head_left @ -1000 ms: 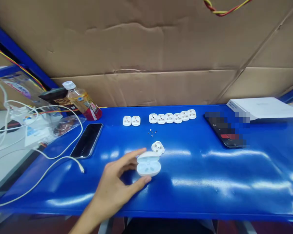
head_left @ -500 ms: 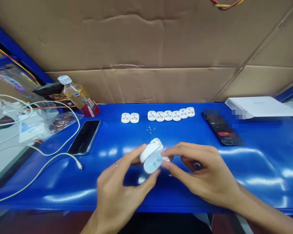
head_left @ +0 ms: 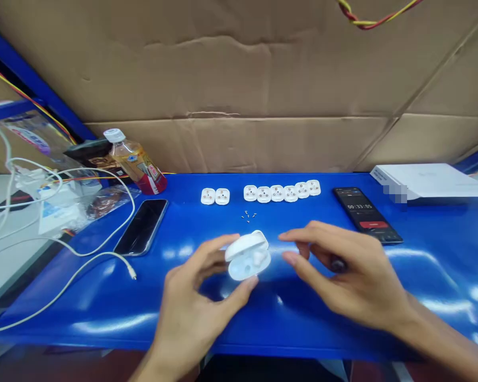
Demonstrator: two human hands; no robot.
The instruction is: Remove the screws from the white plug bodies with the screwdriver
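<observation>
Gripping white case (head_left: 247, 258), left hand (head_left: 199, 302); right hand (head_left: 342, 276) curls round dark item (head_left: 338, 263), mostly hidden.

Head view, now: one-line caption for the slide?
Left hand holds an open white case at the blue table; right hand hovers beside it, white parts lined up behind.

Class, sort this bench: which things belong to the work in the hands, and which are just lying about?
In the work, likely: white plastic clamshell case, open, held in the left hand; right hand beside it; eight white plastic inserts in a row; tiny metal screws.
Lying about: dark phone; phone showing a timer; amber drink bottle; white cable; flat white box.
</observation>
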